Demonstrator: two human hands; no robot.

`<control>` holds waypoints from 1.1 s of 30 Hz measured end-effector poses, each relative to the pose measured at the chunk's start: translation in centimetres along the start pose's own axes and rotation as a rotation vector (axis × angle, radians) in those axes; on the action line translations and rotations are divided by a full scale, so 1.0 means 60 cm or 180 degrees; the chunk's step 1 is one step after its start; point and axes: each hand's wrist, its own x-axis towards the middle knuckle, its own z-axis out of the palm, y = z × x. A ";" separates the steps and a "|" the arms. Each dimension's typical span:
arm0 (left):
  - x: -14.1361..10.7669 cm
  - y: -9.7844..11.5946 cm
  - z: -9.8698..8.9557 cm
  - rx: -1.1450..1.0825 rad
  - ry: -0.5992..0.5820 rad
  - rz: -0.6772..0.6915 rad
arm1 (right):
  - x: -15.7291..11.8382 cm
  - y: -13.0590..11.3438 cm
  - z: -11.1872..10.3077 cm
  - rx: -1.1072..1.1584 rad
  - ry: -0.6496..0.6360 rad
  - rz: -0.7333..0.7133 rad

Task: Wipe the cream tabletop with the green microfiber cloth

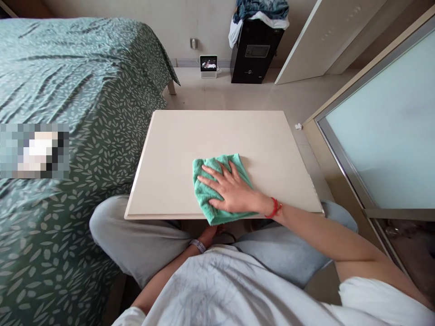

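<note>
As cloth (pixel 207 194) overhung counter (pixel 176 154) edge, lower centre, outward push risked slip; right hand (pixel 234 192) lay spread, grip released; left hand (pixel 210 231) half-hidden, couldn't tell grip.

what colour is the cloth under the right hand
The cloth under the right hand is plain mint green, best seen in the head view.

Right fingers (pixel 211 172) atop green cloth (pixel 205 194)
</note>
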 end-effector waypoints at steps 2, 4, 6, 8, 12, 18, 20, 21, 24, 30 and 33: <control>-0.002 -0.002 -0.001 -0.0169 -0.0092 0.0091 | -0.017 -0.015 0.004 0.0050 -0.0046 -0.0161; -0.003 -0.003 -0.001 -0.0283 -0.0121 0.0087 | -0.013 -0.015 0.004 0.0085 -0.0077 -0.0265; -0.002 -0.002 0.000 -0.0292 -0.0074 -0.0023 | 0.013 0.001 -0.001 0.0084 -0.0061 -0.0246; 0.001 -0.002 0.000 -0.0259 -0.0018 -0.0107 | 0.056 0.030 -0.010 0.0058 -0.0008 -0.0080; 0.005 -0.001 0.000 -0.0272 0.0001 -0.0163 | 0.168 0.105 -0.037 0.0085 0.0087 0.0467; -0.005 0.008 0.003 -0.0239 0.0026 -0.0165 | 0.302 0.183 -0.079 0.0176 0.0310 0.1022; -0.009 0.011 0.004 -0.0225 0.0023 -0.0159 | 0.325 0.195 -0.084 0.0213 0.0379 0.1126; -0.010 0.012 0.004 -0.0217 0.0026 -0.0159 | 0.332 0.198 -0.085 0.0231 0.0414 0.1156; -0.010 0.011 0.004 -0.0191 0.0041 -0.0165 | 0.340 0.204 -0.081 0.0230 0.0493 0.1186; -0.002 0.008 0.000 -0.0170 0.0014 -0.0140 | 0.306 0.177 -0.073 0.0089 0.0416 0.1062; 0.001 0.006 -0.001 -0.0175 -0.0021 -0.0099 | 0.267 0.139 -0.067 0.0014 0.0287 0.1017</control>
